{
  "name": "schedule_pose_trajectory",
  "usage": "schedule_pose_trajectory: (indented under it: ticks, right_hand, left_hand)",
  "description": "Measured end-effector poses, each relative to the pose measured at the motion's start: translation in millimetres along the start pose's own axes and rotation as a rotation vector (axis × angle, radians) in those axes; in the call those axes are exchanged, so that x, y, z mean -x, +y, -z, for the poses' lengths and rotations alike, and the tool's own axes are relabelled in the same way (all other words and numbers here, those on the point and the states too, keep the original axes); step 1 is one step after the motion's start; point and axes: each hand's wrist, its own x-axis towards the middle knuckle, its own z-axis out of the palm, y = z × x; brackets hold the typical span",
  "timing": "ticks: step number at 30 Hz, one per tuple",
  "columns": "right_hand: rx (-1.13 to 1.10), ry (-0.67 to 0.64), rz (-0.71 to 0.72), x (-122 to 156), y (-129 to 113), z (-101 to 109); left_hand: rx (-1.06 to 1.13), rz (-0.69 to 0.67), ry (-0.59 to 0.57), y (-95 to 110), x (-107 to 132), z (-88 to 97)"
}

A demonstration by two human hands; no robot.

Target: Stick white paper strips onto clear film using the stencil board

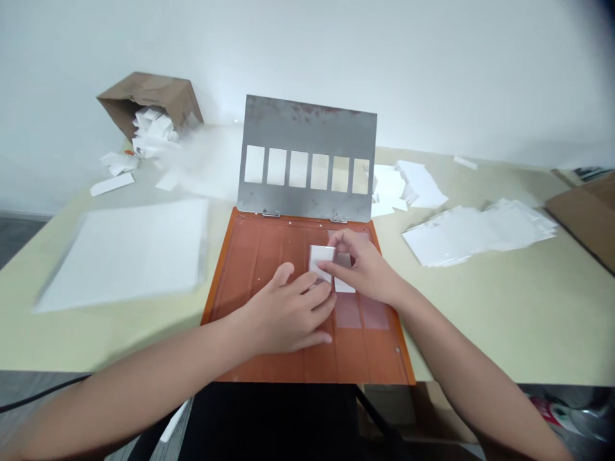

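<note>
My right hand pinches a small white card between thumb and fingers, tilted above an orange hinged board. My left hand is palm down over the board, its thumb raised and its fingers apart. Its fingertips are at the card's lower edge, and I cannot tell whether they press on it. Another white card lies flat on the board beneath my right hand. Clear film pieces show below it. A grey metal plate with a row of several rectangular windows stands raised on hinges at the board's back edge.
A large stack of white sheets lies left on the pale table. A tipped cardboard box spills white scraps at the back left. White cards are spread on the right, near another cardboard box.
</note>
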Motion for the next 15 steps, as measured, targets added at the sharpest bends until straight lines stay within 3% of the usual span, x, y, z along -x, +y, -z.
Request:
schedule_pose_trajectory:
  ticks: [3, 6, 11, 15]
  right_hand:
    - [-0.234, 0.026, 0.009, 0.7, 0.3, 3.4]
    - [-0.316, 0.211, -0.011, -0.5, 8.9, 16.7]
    - [-0.486, 0.427, -0.118, 0.7, 36.7, 54.1]
    - [-0.475, 0.549, -0.141, 3.4, 55.4, 75.3]
  left_hand:
    - [-0.013, -0.054, 0.142, -4.3, -0.6, 2.9]
    - [0.015, -0.053, 0.220, -9.8, -2.4, 6.6]
    - [0.141, -0.015, 0.230, -14.8, -3.7, 1.4]
    - [0.238, 0.018, 0.175, -16.9, -5.2, -0.3]
